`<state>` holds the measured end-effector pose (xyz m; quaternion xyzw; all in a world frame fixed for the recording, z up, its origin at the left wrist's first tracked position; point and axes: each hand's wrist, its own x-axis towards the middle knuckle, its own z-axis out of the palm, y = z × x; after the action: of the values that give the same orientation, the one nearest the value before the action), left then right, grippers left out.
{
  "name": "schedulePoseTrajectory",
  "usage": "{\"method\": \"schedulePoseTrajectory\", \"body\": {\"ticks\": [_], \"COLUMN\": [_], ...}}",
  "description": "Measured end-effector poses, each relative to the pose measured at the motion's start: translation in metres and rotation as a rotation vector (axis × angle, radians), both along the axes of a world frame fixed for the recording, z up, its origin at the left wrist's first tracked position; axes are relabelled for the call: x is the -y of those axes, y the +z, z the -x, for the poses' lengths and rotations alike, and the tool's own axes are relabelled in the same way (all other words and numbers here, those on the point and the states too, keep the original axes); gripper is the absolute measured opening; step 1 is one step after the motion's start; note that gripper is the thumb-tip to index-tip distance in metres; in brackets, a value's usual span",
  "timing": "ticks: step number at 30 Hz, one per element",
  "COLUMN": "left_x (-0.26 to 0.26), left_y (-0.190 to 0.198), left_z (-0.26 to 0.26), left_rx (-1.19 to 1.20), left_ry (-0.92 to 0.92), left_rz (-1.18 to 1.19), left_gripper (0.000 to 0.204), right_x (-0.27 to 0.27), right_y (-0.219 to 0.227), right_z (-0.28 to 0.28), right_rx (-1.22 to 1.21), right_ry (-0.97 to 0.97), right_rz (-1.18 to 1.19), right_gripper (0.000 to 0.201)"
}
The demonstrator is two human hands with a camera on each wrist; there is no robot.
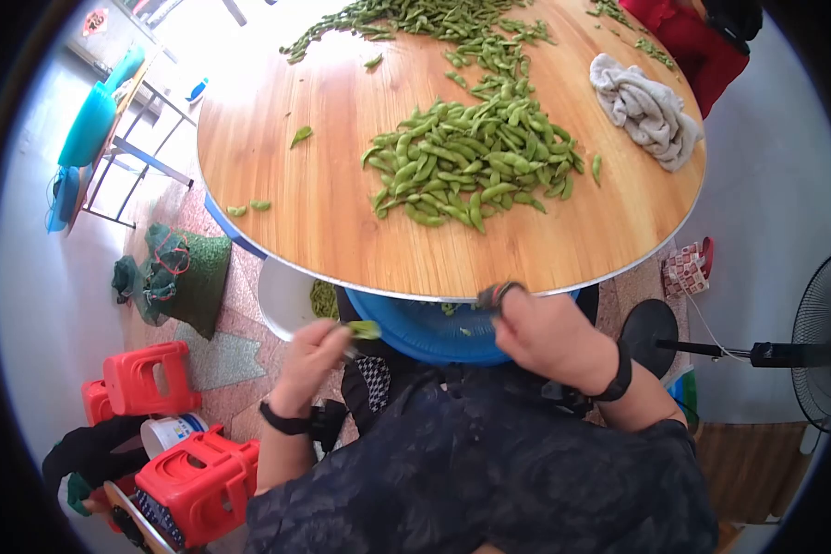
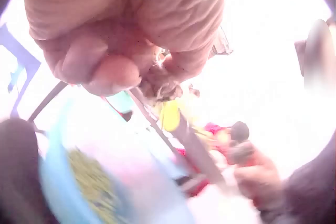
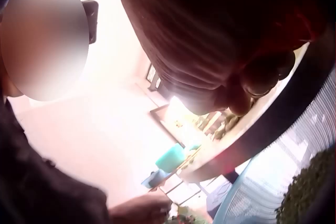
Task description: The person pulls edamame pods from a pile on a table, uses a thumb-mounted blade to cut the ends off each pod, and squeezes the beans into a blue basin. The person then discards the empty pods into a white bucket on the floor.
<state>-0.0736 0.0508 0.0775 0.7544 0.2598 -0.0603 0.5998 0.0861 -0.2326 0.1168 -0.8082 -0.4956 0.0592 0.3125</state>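
Observation:
Over my lap, my left hand (image 1: pixel 309 365) pinches a blurred green soybean pod (image 1: pixel 365 330) that points toward the blue basin (image 1: pixel 406 332). The pod's yellowish end (image 2: pixel 170 115) shows below the left fingertips in the left wrist view. At the table's near edge is my right hand (image 1: pixel 556 340), its fingers curled around a dark, loop-like thing with a touch of orange (image 1: pixel 500 295); I cannot tell its kind. A pile of soybean pods (image 1: pixel 475 162) lies on the round wooden table (image 1: pixel 277 198) in front of me.
A larger heap of pods (image 1: pixel 425 18) spreads at the table's far side. A crumpled cloth (image 1: pixel 646 111) lies at right. Below the table, a white tub (image 1: pixel 282 300) stands beside the basin. Red stools (image 1: pixel 198 485) are at lower left, a fan (image 1: pixel 812 342) at right.

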Motion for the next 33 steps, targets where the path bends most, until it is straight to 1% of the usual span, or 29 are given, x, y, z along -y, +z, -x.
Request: {"method": "schedulePoseTrajectory", "body": {"ticks": [1,2,3,4,5,6,7,9,11,13,14,15,16,17,18,19,20,21,23,24,25,27,29,30,31,32,33], "left_x": [-0.019,-0.035,-0.045,-0.050,-0.053,-0.055,-0.053,-0.036,-0.016,0.008,0.016,0.024,0.038,0.052,0.066,0.079,0.086,0.089,0.093,0.093,0.091,0.087,0.083,0.088,0.089,0.089,0.089], "left_y": [-0.017,-0.021,-0.025,-0.029,-0.031,-0.032,-0.034,-0.030,-0.018,-0.001,-0.001,0.001,0.012,0.023,0.024,0.025,0.026,0.024,0.019,0.019,0.019,0.018,0.017,0.017,0.018,0.019,0.020], "left_z": [0.010,0.017,0.022,0.027,0.029,0.031,0.031,0.025,0.015,0.001,-0.005,-0.012,-0.022,-0.033,-0.045,-0.057,-0.064,-0.068,-0.073,-0.073,-0.072,-0.069,-0.065,-0.062,-0.060,-0.058,-0.057], "left_rx": [0.050,0.025,-0.002,0.009,0.058,0.108,0.117,0.232,0.285,0.349,0.328,0.306,0.267,0.226,0.223,0.281,0.340,0.338,0.445,0.438,0.413,0.377,0.294,0.294,0.285,0.279,0.271], "left_ry": [0.086,0.079,0.076,0.080,0.118,0.159,0.163,0.186,0.135,-0.052,-0.143,-0.235,-0.225,-0.214,-0.203,-0.145,-0.088,-0.085,-0.155,-0.155,-0.122,-0.083,-0.147,-0.122,-0.121,-0.138,-0.155], "left_rz": [-0.206,-0.556,-0.906,-0.904,-0.987,-1.071,-1.073,-0.704,-0.446,-0.308,-0.173,-0.039,0.122,0.281,0.280,0.462,0.645,0.645,0.678,0.677,0.641,0.600,0.575,0.670,0.670,0.651,0.632], "left_gripper": [0.021,0.019,0.019,0.019,0.019,0.020,0.020,0.019,0.014,0.015,0.017,0.019,0.021,0.023,0.023,0.025,0.028,0.028,0.026,0.026,0.022,0.019,0.015,0.014,0.014,0.016,0.018], "right_x": [0.000,-0.001,-0.006,-0.013,-0.022,-0.033,-0.042,-0.055,-0.054,-0.047,-0.045,-0.043,-0.040,-0.038,-0.038,-0.039,-0.040,-0.038,-0.033,-0.031,-0.027,-0.018,-0.015,-0.015,-0.015,-0.016,-0.020], "right_y": [0.004,0.009,0.012,0.014,0.016,0.015,0.011,0.000,-0.004,-0.007,-0.004,0.004,0.010,0.013,0.016,0.016,0.011,0.010,0.009,0.008,0.009,0.012,0.009,0.007,0.005,0.003,0.000], "right_z": [-0.011,-0.022,-0.032,-0.042,-0.050,-0.054,-0.057,-0.061,-0.065,-0.064,-0.058,-0.050,-0.040,-0.027,-0.011,0.000,0.006,0.010,0.015,0.016,0.014,0.008,0.003,0.002,0.002,0.002,0.003], "right_rx": [0.040,0.079,0.090,0.109,0.128,0.190,0.200,0.330,0.376,0.264,0.267,0.125,-0.021,-0.025,-0.048,-0.072,0.045,0.042,0.127,-0.064,-0.072,-0.259,-0.304,-0.349,-0.392,-0.399,-0.533], "right_ry": [-0.078,-0.157,-0.159,-0.190,-0.220,-0.207,-0.207,-0.271,-0.297,-0.377,-0.369,-0.345,-0.319,-0.310,-0.257,-0.205,-0.140,-0.138,-0.090,-0.163,-0.163,-0.231,-0.196,-0.170,-0.145,-0.148,-0.119], "right_rz": [-0.017,-0.034,-0.032,-0.006,0.018,0.000,-0.003,0.145,0.189,0.050,0.056,-0.060,-0.175,-0.172,-0.168,-0.166,-0.202,-0.201,-0.133,-0.201,-0.202,-0.363,-0.372,-0.319,-0.266,-0.268,-0.255], "right_gripper": [0.021,0.020,0.020,0.019,0.018,0.018,0.018,0.020,0.019,0.020,0.020,0.023,0.026,0.026,0.027,0.029,0.029,0.029,0.029,0.022,0.022,0.015,0.012,0.011,0.011,0.011,0.011]}}
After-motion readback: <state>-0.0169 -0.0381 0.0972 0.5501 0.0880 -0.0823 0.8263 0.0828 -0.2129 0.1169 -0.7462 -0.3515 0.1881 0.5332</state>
